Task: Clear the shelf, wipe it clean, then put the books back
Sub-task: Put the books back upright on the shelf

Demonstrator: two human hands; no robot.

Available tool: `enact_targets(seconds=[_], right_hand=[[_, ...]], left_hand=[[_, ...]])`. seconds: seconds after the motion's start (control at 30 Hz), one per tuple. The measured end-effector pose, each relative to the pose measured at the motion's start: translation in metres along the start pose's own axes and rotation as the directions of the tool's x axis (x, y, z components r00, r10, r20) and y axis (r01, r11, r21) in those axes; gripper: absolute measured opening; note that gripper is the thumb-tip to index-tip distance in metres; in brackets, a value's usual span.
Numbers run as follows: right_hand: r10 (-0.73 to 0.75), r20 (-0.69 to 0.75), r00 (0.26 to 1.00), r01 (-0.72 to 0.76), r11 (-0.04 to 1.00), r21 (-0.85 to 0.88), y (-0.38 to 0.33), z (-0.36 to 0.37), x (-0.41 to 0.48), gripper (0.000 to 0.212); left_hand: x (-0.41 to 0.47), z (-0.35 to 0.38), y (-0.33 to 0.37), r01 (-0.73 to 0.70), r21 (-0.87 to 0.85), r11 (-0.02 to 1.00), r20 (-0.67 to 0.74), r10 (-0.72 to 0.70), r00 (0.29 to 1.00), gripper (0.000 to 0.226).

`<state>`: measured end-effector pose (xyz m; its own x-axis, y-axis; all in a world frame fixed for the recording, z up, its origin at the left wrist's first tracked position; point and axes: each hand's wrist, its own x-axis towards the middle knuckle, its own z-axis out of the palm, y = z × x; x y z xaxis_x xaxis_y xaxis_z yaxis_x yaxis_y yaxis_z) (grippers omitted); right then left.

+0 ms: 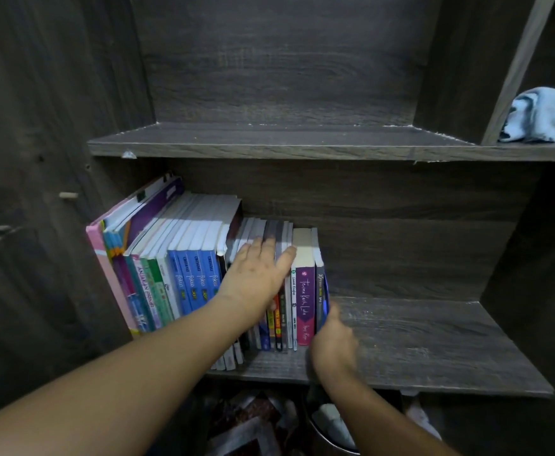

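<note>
A row of books (184, 268) stands upright on the left half of the dark wooden shelf (417, 340), tall ones at the left, smaller ones at the right. My left hand (256, 274) lies flat over the tops and spines of the smaller books, fingers straight. My right hand (333, 343) is at the right end of the row, its fingers against the outer cover of the last dark blue book (320, 291). A purple-spined book (304, 301) stands beside that one.
A light blue cloth (542, 116) lies crumpled on the upper shelf in the compartment to the right. The upper shelf board (269, 143) above the books is bare. Below the book shelf, a dark container (332, 429) and patterned items sit in shadow.
</note>
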<state>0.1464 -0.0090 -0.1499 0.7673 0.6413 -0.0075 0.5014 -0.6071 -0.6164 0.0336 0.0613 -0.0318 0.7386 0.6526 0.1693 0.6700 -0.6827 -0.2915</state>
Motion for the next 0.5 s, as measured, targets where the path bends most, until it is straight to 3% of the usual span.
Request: enact_targets(seconds=[0.17, 0.27, 0.33, 0.4, 0.5], right_hand=[[-0.05, 0.076, 0.996, 0.058, 0.993, -0.101, -0.002, -0.019, -0.002, 0.04], [-0.091, 0.02, 0.996, 0.092, 0.995, -0.046, -0.007, -0.031, -0.006, 0.074], [-0.246, -0.067, 0.967, 0.244, 0.969, -0.032, -0.014, -0.039, -0.008, 0.095], [-0.476, -0.17, 0.863, 0.44, 0.873, -0.212, -0.024, -0.047, -0.01, 0.1], [-0.742, -0.2, 0.64, 0.637, 0.658, -0.403, -0.036, -0.05, -0.01, 0.081]], left_hand=[[-0.007, 0.001, 0.007, 0.058, 0.018, 0.998, -0.044, -0.057, 0.997, 0.107], [-0.024, -0.001, 0.009, 0.117, 0.049, 0.992, -0.137, -0.109, 0.985, 0.099], [-0.039, -0.002, 0.006, 0.146, 0.082, 0.986, -0.264, -0.119, 0.957, 0.089], [-0.051, -0.003, -0.007, 0.215, 0.07, 0.974, -0.41, -0.168, 0.896, 0.084], [-0.058, -0.001, -0.037, 0.312, -0.058, 0.948, -0.519, -0.296, 0.802, 0.089]])
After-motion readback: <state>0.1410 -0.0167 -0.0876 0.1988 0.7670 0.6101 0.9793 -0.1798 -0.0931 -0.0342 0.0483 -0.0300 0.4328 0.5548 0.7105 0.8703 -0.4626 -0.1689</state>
